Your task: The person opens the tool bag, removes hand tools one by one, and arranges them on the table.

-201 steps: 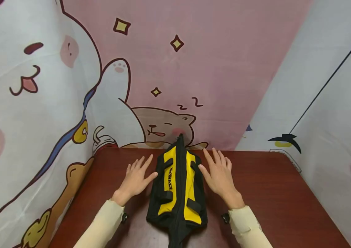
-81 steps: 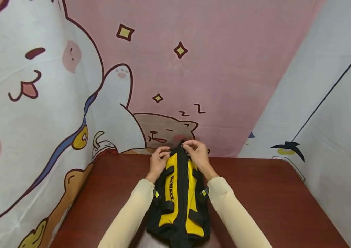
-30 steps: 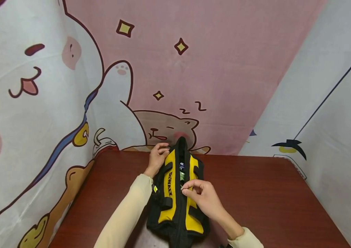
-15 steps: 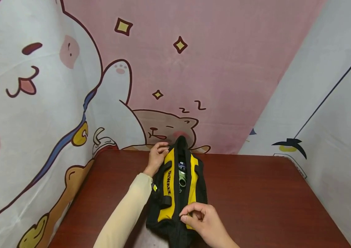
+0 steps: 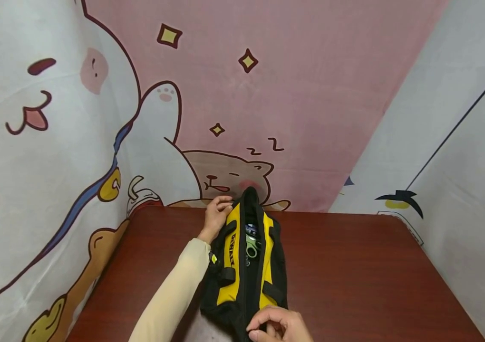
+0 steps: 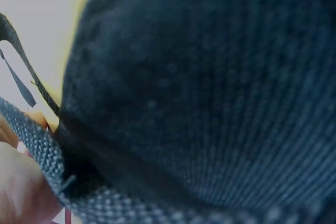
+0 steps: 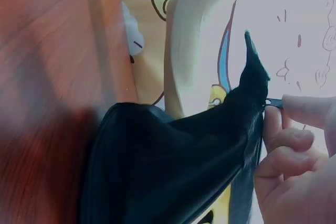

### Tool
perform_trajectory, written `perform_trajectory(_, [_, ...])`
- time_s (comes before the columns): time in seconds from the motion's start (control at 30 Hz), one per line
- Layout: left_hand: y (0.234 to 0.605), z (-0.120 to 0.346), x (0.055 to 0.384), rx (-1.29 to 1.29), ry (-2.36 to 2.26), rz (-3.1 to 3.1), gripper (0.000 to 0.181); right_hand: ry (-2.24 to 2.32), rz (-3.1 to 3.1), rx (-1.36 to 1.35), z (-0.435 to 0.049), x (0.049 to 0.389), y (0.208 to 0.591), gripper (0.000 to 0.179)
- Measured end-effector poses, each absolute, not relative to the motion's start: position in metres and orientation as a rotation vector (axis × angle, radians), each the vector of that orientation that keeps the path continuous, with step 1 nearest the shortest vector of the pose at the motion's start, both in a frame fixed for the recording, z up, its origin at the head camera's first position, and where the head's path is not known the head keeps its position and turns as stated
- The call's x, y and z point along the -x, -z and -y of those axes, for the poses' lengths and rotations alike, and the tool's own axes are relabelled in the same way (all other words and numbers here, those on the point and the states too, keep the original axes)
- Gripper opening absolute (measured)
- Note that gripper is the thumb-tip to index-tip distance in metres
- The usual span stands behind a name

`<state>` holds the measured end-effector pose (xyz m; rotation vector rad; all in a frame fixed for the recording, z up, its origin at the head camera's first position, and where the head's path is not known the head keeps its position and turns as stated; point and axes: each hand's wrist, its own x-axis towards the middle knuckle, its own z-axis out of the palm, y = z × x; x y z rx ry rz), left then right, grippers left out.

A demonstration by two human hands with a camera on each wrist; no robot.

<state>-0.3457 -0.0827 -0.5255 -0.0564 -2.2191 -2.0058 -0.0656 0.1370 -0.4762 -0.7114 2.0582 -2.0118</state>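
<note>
While pinching the zipper pull (image 7: pixel 273 102) with the right hand (image 5: pixel 283 325) at the bottom edge of the head view, right of centre, resting the left hand (image 5: pixel 216 216) against the far end of the DeWalt tool bag (image 5: pixel 242 285), just left of centre; cannot tell whether grasping fabric there or only pressing. Probably bracing that end to keep the bag from sliding across the tabletop (image 5: pixel 354 275) under the zipper's drag. Lying lengthwise at lower centre, seemingly to give a straight run. Visible through the opening at centre: a green looped item (image 5: pixel 251 241) and a blue item (image 5: pixel 250 230), too small to identify. Compared with half a second earlier: drawn nearer the bottom edge with the right hand, parted wider around the green looped item, left hand placed much the same.
</note>
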Motion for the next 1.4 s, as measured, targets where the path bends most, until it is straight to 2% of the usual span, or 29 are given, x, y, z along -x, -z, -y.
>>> perform_trajectory(0.27, [0.524,0.084,0.347,0.081,2.008,2.192,0.026,2.025,-2.038,0.792,-0.145,0.063,0.48,0.009])
perform_trajectory(0.43, [0.527,0.084,0.347,0.079,2.009,2.194,0.024,2.004,-1.928,0.894,-0.15,0.061,0.483,0.02])
perform_trajectory(0.53, [0.525,0.086,0.345,0.085,2.006,2.191,0.024,2.018,-1.908,0.891,-0.148,0.061,0.484,0.019])
perform_trajectory(0.67, [0.522,0.088,0.343,0.093,1.98,2.198,0.023,2.08,-1.801,0.761,-0.148,0.064,0.485,0.01])
perform_trajectory(0.83, [0.52,0.091,0.339,0.154,1.95,2.255,0.024,2.121,-1.836,0.46,-0.152,0.072,0.481,0.023])
perform_trajectory(1.0, [0.51,0.095,0.332,0.247,1.831,2.308,0.025,2.114,-2.102,0.217,-0.148,0.09,0.475,0.021])
perform_trajectory(1.2, [0.492,0.098,0.302,0.321,1.703,2.352,0.027,2.133,-2.261,-0.016,-0.139,0.116,0.473,0.021])
perform_trajectory(1.4, [0.483,0.095,0.265,0.365,1.619,2.411,0.028,2.138,-2.329,-0.043,-0.133,0.135,0.472,0.026])
